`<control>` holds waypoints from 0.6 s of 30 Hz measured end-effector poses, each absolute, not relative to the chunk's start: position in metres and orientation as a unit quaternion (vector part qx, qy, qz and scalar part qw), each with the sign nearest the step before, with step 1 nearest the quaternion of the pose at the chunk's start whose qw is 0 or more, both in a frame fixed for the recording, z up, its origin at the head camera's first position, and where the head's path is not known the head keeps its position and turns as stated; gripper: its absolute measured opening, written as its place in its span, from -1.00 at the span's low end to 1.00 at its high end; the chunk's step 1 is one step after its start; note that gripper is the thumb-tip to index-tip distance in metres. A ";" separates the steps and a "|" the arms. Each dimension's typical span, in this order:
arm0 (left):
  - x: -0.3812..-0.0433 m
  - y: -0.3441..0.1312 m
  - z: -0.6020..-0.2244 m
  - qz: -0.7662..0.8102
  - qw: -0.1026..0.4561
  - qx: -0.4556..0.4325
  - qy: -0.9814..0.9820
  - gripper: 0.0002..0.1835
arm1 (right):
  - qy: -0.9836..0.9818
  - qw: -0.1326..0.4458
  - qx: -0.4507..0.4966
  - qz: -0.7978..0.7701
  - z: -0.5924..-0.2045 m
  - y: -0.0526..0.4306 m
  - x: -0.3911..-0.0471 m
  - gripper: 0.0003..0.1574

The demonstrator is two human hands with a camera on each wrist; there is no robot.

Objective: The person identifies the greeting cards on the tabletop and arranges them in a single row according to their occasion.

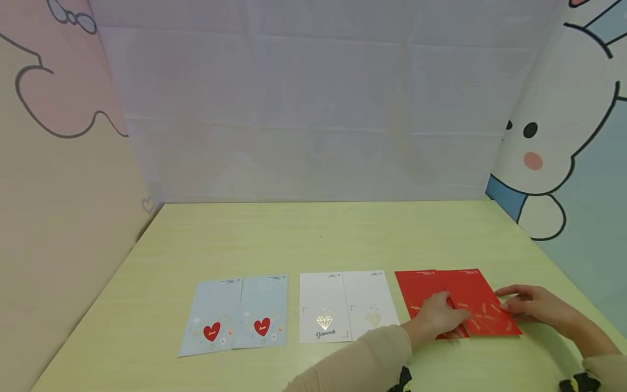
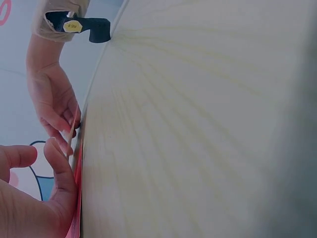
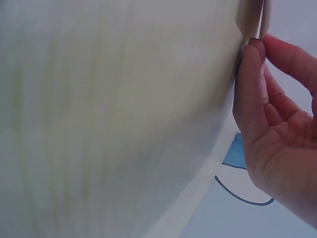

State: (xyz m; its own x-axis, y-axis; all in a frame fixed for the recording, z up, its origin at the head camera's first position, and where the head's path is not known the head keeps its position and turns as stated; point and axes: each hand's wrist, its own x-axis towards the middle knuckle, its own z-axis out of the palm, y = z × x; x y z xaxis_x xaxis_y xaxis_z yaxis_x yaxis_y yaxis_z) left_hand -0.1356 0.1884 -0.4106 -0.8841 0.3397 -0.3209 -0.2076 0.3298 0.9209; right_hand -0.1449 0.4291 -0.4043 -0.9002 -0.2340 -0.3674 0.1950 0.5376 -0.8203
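Observation:
Two red cards with pale gold print lie overlapping at the right of the table: the left red card (image 1: 415, 283) and the right red card (image 1: 471, 294). My left hand (image 1: 437, 316) rests on them near their lower middle, its thumb apart from the fingers in the left wrist view. At the right red card's right edge, my right hand (image 1: 541, 306) pinches it between thumb and fingers. In the right wrist view the fingertips (image 3: 255, 47) meet at a thin edge. The left hand covers part of the left red card.
Two white diamond-print cards (image 1: 320, 294) lie side by side in the middle of the pale wooden table (image 1: 313, 234). Two light blue cards (image 1: 215, 305) with red hearts lie to the left. A white sheet (image 1: 313, 109) hangs behind the table, between cartoon-patterned walls.

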 end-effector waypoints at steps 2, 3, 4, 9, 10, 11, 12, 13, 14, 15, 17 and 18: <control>-0.136 0.188 -0.410 0.576 0.237 0.043 0.781 -0.44 | 0.845 0.224 -0.017 -0.485 -0.405 0.429 -0.146 -0.39; -0.136 0.188 -0.410 0.577 0.239 0.043 0.780 -0.43 | 0.844 0.224 -0.020 -0.486 -0.405 0.430 -0.146 -0.39; -0.136 0.187 -0.410 0.579 0.240 0.043 0.778 -0.43 | 0.844 0.225 -0.021 -0.486 -0.406 0.430 -0.147 -0.38; -0.136 0.187 -0.409 0.583 0.243 0.039 0.774 -0.45 | 0.846 0.219 -0.011 -0.486 -0.410 0.434 -0.151 -0.38; -0.136 0.187 -0.409 0.582 0.244 0.038 0.775 -0.45 | 0.849 0.216 -0.005 -0.483 -0.410 0.434 -0.150 -0.38; -0.136 0.187 -0.409 0.581 0.243 0.038 0.776 -0.46 | 0.851 0.213 -0.001 -0.481 -0.410 0.434 -0.150 -0.38; -0.135 0.188 -0.409 0.580 0.241 0.041 0.777 -0.47 | 0.857 0.207 0.002 -0.471 -0.406 0.430 -0.147 -0.38; -0.135 0.188 -0.409 0.579 0.237 0.046 0.779 -0.48 | 0.860 0.203 0.009 -0.468 -0.407 0.430 -0.147 -0.38; -0.134 0.188 -0.409 0.578 0.234 0.051 0.780 -0.49 | 0.862 0.199 0.014 -0.467 -0.407 0.430 -0.146 -0.38; -0.134 0.188 -0.409 0.579 0.231 0.058 0.780 -0.51 | 0.864 0.193 0.019 -0.464 -0.407 0.430 -0.146 -0.38; -0.132 0.187 -0.408 0.580 0.224 0.078 0.779 -0.55 | 0.871 0.180 0.029 -0.456 -0.407 0.429 -0.145 -0.37; -0.130 0.186 -0.407 0.582 0.221 0.088 0.777 -0.57 | 0.873 0.173 0.033 -0.455 -0.406 0.428 -0.145 -0.37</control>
